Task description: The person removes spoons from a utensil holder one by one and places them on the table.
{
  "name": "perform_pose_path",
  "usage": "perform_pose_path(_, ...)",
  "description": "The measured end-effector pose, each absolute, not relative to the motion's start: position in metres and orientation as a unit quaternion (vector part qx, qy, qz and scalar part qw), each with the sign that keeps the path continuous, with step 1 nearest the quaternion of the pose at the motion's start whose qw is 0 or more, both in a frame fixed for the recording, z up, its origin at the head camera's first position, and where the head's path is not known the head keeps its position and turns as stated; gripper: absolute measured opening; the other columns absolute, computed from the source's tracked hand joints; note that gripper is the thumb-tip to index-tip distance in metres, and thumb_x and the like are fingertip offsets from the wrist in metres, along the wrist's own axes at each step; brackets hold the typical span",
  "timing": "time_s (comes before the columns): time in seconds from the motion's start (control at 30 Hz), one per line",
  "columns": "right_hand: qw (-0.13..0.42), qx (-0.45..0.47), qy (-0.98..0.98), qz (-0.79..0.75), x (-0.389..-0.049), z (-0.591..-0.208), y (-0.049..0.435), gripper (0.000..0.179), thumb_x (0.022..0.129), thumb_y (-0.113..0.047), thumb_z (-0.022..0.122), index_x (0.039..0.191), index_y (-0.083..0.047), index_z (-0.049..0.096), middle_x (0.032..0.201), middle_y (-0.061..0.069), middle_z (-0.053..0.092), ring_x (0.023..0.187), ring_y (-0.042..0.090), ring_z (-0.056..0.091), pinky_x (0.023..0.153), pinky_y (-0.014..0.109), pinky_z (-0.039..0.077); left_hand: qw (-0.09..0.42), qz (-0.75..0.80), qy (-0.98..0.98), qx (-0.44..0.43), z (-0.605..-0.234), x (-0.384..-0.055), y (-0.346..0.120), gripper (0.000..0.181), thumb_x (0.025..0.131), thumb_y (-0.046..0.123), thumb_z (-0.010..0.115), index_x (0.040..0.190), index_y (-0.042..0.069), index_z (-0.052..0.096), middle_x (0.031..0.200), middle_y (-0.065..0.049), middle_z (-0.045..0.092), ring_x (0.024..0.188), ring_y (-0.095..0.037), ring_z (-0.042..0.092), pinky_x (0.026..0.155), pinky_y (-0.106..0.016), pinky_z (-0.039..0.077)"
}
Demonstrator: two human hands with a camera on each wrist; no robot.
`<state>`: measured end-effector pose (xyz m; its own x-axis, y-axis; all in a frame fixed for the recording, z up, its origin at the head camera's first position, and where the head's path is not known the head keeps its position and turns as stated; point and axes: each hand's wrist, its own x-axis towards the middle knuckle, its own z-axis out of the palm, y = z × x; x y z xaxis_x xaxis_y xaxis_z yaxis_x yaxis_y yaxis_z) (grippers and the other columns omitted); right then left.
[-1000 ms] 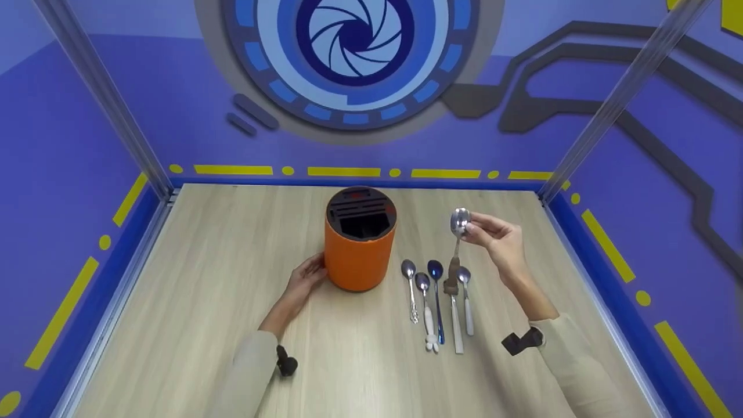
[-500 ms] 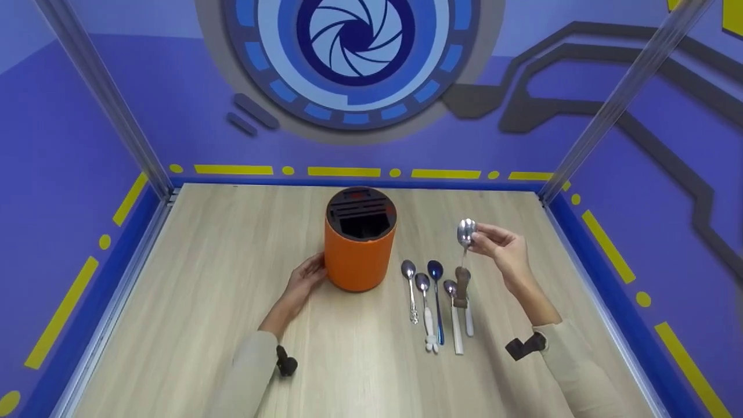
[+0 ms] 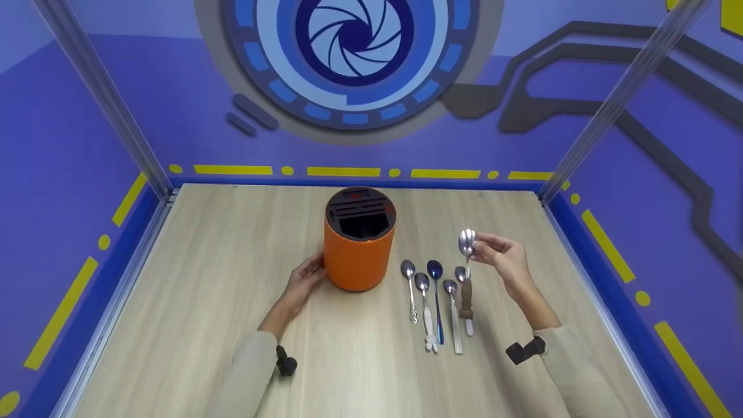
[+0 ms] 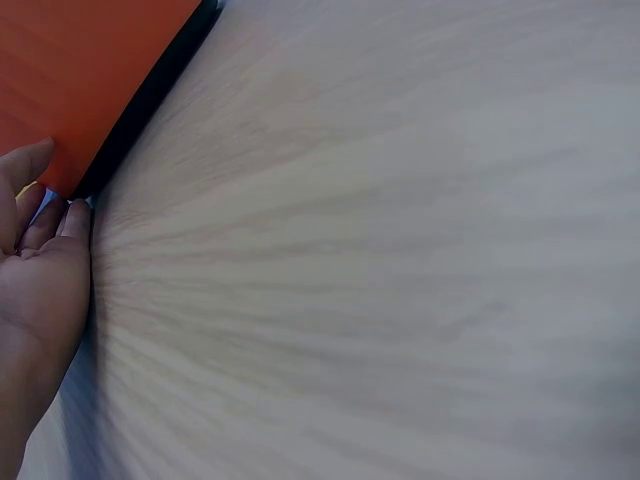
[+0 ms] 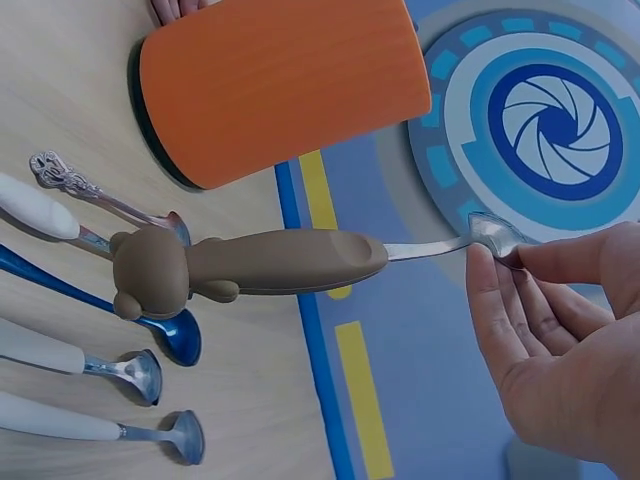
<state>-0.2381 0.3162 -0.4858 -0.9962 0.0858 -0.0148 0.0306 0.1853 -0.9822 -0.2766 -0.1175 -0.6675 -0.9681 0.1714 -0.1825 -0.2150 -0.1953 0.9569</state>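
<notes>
My right hand [image 3: 507,264] pinches a spoon [image 3: 466,293] by its metal bowl, thumb on one side and fingertips on the other. In the right wrist view, the spoon's brown handle [image 5: 290,262] ends in a bear figure and points away from the hand, above the table. An orange cylindrical knife block [image 3: 357,261] with a black slotted top stands upright. Against its lower left side rests my left hand [image 3: 302,285], fingers fairly straight. The left wrist view has those fingers [image 4: 72,220] at the block's dark base, partly hidden behind the palm.
Several spoons lie side by side right of the block: an ornate silver one [image 3: 412,296], one with a white figure handle [image 3: 428,316], a blue one [image 3: 437,302] and two with pale handles, one [image 3: 455,319] beside the other. Blue walls [image 3: 145,110] enclose the wooden table [image 3: 232,249].
My right hand has brought the spoon down the view and slightly right, its handle swinging from over one pale-handled spoon to overlap the rightmost one. The left hand and block stay put.
</notes>
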Motion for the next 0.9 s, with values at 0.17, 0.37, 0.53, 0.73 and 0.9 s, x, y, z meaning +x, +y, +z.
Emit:
perform_pose_path(0.17,0.014,-0.043,-0.771,0.635,-0.238,-0.492,0.318,0.035,0.099,-0.009,0.067,0.126,0.013,0.063,0.092,-0.011,0.076,0.084,0.007,0.076,0.082,0.022,0.064,0.123,0.771,0.625,-0.014,-0.668,-0.277,-0.116,0.06,0.101,0.014,0.064,0.156,0.008,0.041,0.165,-0.015,0.035,0.156,-0.031,0.03,0.127,-0.047,0.032)
perform_pose_path(0.37,0.005,-0.046,-0.778,0.627,-0.239,-0.5,0.324,0.037,0.098,-0.01,0.068,0.126,0.014,0.062,0.092,-0.008,0.077,0.082,0.006,0.076,0.08,0.021,0.064,0.118,0.767,0.631,-0.021,-0.667,-0.276,-0.117,0.059,0.1,0.016,0.065,0.155,0.011,0.043,0.165,-0.013,0.037,0.155,-0.029,0.031,0.127,-0.045,0.033)
perform_pose_path(0.53,-0.018,-0.068,-0.77,0.635,-0.24,-0.505,0.332,0.041,0.099,-0.01,0.067,0.129,0.016,0.059,0.093,-0.006,0.078,0.081,0.006,0.076,0.081,0.021,0.064,0.113,0.762,0.637,-0.022,-0.666,-0.275,-0.117,0.058,0.1,0.017,0.066,0.154,0.012,0.045,0.164,-0.011,0.039,0.155,-0.027,0.033,0.127,-0.043,0.034)
perform_pose_path(0.73,-0.045,-0.089,-0.766,0.635,-0.243,-0.516,0.346,0.042,0.1,-0.011,0.065,0.133,0.016,0.057,0.094,-0.005,0.077,0.083,0.007,0.076,0.081,0.021,0.063,0.112,0.766,0.633,-0.014,-0.666,-0.274,-0.118,0.058,0.101,0.013,0.064,0.155,0.008,0.043,0.164,-0.015,0.037,0.155,-0.031,0.031,0.127,-0.045,0.033)
perform_pose_path(0.9,-0.046,-0.087,-0.777,0.622,-0.242,-0.525,0.355,0.042,0.101,-0.01,0.064,0.132,0.017,0.057,0.096,-0.002,0.077,0.084,0.008,0.076,0.081,0.021,0.064,0.112,0.768,0.631,-0.016,-0.666,-0.275,-0.117,0.058,0.101,0.013,0.064,0.155,0.008,0.043,0.164,-0.014,0.037,0.155,-0.03,0.031,0.127,-0.043,0.034)
